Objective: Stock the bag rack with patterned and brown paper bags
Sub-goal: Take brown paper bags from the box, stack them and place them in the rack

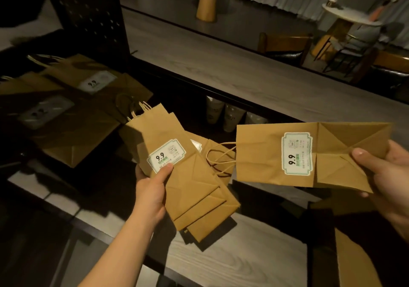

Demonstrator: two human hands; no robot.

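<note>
more bags piled left, cups behind

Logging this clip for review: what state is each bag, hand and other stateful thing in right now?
left hand: gripping a fanned stack, thumb on the top label
fanned stack of brown bags: folded flat, held above the counter
right hand: pinching a single bag by its base end
single brown bag: folded flat, held sideways, handles dangling
bags on the left counter: lying flat, overlapping, in shadow
cups: upright under the ledge

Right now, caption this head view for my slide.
Left hand holds fanned brown bags; right hand holds one bag.
</note>
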